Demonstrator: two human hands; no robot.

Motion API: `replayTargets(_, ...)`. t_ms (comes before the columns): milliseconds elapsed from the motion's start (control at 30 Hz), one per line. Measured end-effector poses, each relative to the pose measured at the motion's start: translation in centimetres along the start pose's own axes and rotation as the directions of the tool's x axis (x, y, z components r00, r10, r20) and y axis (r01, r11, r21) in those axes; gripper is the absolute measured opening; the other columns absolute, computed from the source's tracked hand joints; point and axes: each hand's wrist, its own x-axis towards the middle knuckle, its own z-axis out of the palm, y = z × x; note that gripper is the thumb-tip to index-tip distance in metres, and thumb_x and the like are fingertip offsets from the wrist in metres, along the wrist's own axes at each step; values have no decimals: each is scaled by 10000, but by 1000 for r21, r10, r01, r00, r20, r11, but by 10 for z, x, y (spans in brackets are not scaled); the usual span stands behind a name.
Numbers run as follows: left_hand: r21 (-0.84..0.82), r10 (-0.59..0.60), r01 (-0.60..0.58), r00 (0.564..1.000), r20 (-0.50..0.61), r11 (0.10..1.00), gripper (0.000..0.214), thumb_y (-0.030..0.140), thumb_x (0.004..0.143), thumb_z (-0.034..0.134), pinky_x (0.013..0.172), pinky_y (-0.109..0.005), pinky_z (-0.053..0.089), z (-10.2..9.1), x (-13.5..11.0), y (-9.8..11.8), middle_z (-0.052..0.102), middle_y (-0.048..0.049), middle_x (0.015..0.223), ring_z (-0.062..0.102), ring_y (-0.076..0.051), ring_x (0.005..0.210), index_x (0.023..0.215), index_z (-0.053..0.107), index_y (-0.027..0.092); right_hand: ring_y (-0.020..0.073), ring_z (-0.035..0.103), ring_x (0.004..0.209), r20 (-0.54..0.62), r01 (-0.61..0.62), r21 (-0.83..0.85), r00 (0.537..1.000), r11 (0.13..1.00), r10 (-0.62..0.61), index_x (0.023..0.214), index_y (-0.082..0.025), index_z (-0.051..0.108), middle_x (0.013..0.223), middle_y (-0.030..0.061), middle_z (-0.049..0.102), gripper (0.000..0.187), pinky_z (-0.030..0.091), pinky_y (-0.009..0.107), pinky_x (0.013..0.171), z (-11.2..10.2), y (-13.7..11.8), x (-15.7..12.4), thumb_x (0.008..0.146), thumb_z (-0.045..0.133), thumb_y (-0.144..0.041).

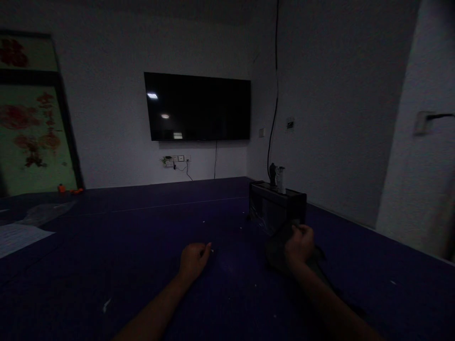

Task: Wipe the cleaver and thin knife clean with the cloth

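Observation:
Over the dark purple surface (149, 265), my left hand (193, 260) is closed in a pinch. A tiny white scrap (212, 250) shows at its fingertips. My right hand (300, 244) grips the upper edge of a limp black bag (275, 251), fingers closed on it. Dim light hides most of the bag's outline and whatever is in it. Directly behind the bag stands a dark box-shaped case (272, 203), with a clear bottle-like object (280, 180) and a dark item on top.
Small white bits, such as one scrap (107, 305), dot the surface. Paper (21, 239) and clear plastic film (46, 213) lie at left, near orange pieces (61, 188). A television (199, 109) hangs on the far wall. A black cable (273, 113) runs down behind the case.

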Motion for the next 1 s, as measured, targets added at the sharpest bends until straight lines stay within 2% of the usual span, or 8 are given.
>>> replayTargets(200, 8, 2, -2, 1000, 7, 1000, 534, 485, 837, 286, 490, -237, 230, 2, 0, 0, 510, -14, 464, 428, -112, 448, 466, 517, 179, 232, 473, 801, -110, 77, 19, 991, 997, -75, 913, -192, 442, 845, 46, 466, 229, 375, 366, 731, -9, -16, 17, 741, 433, -343)
replayTargets(267, 13, 6, -7, 1000, 8, 1000, 529, 475, 840, 287, 490, -237, 229, 3, 0, 1, 510, -15, 465, 428, -112, 445, 466, 518, 179, 250, 471, 851, -131, 232, 40, 965, 972, -225, 915, -177, 457, 888, 75, 475, 246, 371, 385, 767, -13, -34, 17, 739, 450, -348)
replayTargets(367, 20, 20, -20, 1000, 10, 1000, 521, 452, 844, 296, 490, -236, 231, 4, 1, 2, 512, -18, 466, 436, -114, 445, 461, 517, 177, 247, 507, 820, 64, 494, 153, 859, 856, -508, 863, -179, 491, 846, 79, 517, 192, 388, 390, 761, -14, -62, -6, 767, 447, -339)
replayTargets(433, 24, 31, -32, 999, 12, 999, 513, 442, 845, 304, 490, -234, 237, 4, 1, 1, 521, -22, 470, 446, -116, 448, 465, 523, 176, 224, 542, 788, 290, 548, 277, 735, 789, -612, 870, -187, 515, 832, 72, 558, 169, 408, 354, 727, -9, -83, -34, 803, 425, -314)
replayTargets(533, 19, 60, -61, 998, 23, 998, 487, 412, 848, 316, 487, -228, 256, 4, 1, 0, 550, -32, 495, 469, -118, 455, 494, 551, 175, 172, 586, 749, 721, 484, 428, 326, 763, -612, 916, -202, 558, 834, 45, 625, 217, 407, 281, 681, 3, -108, -79, 876, 363, -288)
replayTargets(567, 13, 75, -75, 997, 29, 997, 471, 391, 849, 318, 489, -226, 267, 4, 1, -1, 568, -37, 514, 485, -119, 465, 512, 565, 174, 162, 593, 724, 794, 465, 428, 215, 775, -568, 869, -208, 570, 792, 27, 634, 243, 396, 263, 643, 7, -113, -92, 893, 343, -292)
replayTargets(600, 7, 91, -91, 995, 34, 996, 450, 369, 847, 322, 495, -224, 281, 3, 0, -1, 584, -42, 536, 502, -123, 481, 534, 580, 174, 157, 594, 694, 832, 466, 410, 162, 784, -531, 801, -205, 574, 750, 19, 636, 284, 382, 254, 612, 10, -116, -103, 904, 328, -303)
replayTargets(1000, 0, 281, -283, 951, 133, 959, 261, 260, 785, 396, 557, -234, 350, 7, -6, 2, 609, -56, 617, 548, -149, 590, 627, 585, 174, 155, 615, 690, 927, 524, 236, 132, 819, -351, 791, -185, 593, 774, 40, 673, 376, 342, 238, 590, 13, -81, -139, 933, 278, -332)
